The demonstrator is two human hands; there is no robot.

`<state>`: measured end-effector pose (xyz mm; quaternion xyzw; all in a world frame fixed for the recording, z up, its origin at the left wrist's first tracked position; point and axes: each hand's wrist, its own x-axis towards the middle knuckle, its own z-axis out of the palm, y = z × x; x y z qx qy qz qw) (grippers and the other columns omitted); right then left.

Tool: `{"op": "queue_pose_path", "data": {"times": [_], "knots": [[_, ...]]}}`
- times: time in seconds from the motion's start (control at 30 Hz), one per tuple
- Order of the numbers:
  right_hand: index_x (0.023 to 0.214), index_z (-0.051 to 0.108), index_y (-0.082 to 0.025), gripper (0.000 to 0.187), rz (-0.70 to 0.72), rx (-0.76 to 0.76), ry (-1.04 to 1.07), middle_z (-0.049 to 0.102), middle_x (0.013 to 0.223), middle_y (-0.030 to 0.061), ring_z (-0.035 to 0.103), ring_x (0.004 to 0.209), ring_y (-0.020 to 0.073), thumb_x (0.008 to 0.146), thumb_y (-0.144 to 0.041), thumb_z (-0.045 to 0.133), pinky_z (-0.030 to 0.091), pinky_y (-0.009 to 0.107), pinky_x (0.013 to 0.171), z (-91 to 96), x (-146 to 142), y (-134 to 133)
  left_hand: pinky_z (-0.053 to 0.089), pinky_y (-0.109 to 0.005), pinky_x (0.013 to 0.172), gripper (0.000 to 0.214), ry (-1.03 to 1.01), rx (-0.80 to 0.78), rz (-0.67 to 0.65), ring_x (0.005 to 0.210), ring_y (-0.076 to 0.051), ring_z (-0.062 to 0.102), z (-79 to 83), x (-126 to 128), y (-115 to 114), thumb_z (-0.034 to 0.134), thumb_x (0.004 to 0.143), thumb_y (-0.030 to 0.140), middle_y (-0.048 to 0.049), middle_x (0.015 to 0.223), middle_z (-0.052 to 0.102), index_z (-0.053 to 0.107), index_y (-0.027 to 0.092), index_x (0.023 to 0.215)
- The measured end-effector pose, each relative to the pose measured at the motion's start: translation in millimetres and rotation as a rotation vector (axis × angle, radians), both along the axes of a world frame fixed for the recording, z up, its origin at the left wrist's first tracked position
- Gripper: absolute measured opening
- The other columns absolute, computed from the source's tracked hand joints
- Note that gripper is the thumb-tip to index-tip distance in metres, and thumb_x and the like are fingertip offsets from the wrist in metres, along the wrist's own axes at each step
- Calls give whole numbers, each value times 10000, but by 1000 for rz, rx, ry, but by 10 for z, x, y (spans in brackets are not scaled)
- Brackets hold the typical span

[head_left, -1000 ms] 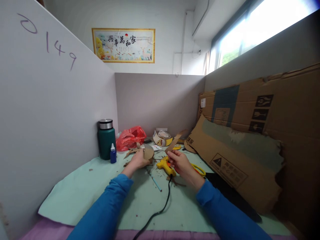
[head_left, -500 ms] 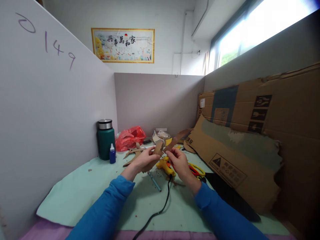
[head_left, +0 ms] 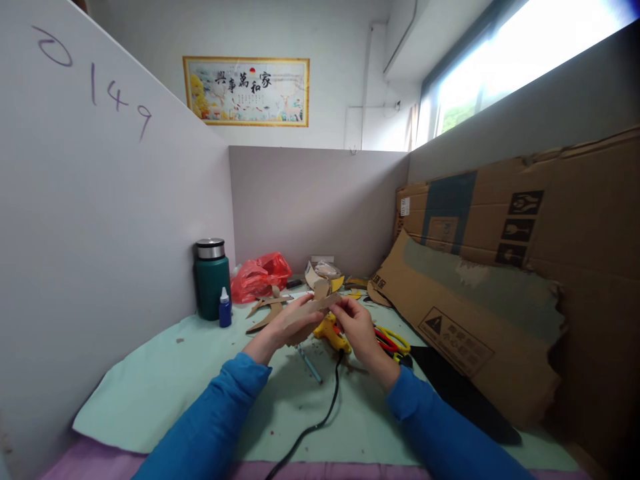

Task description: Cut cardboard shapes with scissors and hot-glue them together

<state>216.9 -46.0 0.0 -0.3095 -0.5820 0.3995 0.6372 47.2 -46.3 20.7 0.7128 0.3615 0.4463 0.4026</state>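
My right hand (head_left: 359, 328) pinches the end of a thin cardboard strip (head_left: 314, 308), which now lies across my left hand and reaches toward the wrist. My left hand (head_left: 293, 327) is closed on a curved cardboard piece (head_left: 321, 288) that shows above the strip; its fingers are partly covered. Below and between the hands, a yellow glue gun (head_left: 327, 333) rests on the table, its black cord (head_left: 330, 407) running to the front edge. A light-blue pen (head_left: 310, 365) lies under my left hand. Beside my right wrist are scissors with red and yellow handles (head_left: 393, 339).
Cut cardboard pieces (head_left: 267, 316) lie left of my hands. A green bottle (head_left: 212, 280), a small blue bottle (head_left: 225, 309) and a red plastic bag (head_left: 263, 275) stand farther back. Large cardboard sheets (head_left: 465, 313) lean along the right side, above something flat and black (head_left: 465, 393).
The cardboard strip has swung from pointing up and right to lying leftward over my left hand. Both hands have stayed in nearly the same place.
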Motion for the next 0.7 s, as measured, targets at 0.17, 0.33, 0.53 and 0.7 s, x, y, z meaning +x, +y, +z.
{"op": "queue_pose_path", "data": {"times": [0.17,0.33,0.53,0.7], "knots": [[739,582,-197,253,-60,46,-49,563,680,-17,460,610,129,712,-431,674,376,253,580,-15,6,21,318,-220,499,345,18,-67,-61,592,-111,455,123,72,-98,628,712,310,-4,733,577,608,165,1024],[721,574,-200,250,-134,90,-104,575,682,-10,489,656,149,735,-436,655,398,265,627,-20,1,13,322,-218,512,326,-10,-61,-45,598,-112,457,172,110,-158,615,711,289,-5,691,554,624,142,1002],[708,564,-203,233,-196,91,-130,578,664,-9,500,640,155,740,-420,643,389,265,604,-31,-14,-7,346,-224,532,324,5,-83,7,609,-121,482,141,121,-155,628,705,283,-19,683,577,635,123,987],[701,559,-210,211,-284,101,-215,580,655,-11,495,612,150,761,-401,626,372,267,590,-52,-22,-7,335,-217,503,266,-8,-115,33,575,-103,456,94,131,-138,636,711,298,-12,672,568,632,128,915]]}}
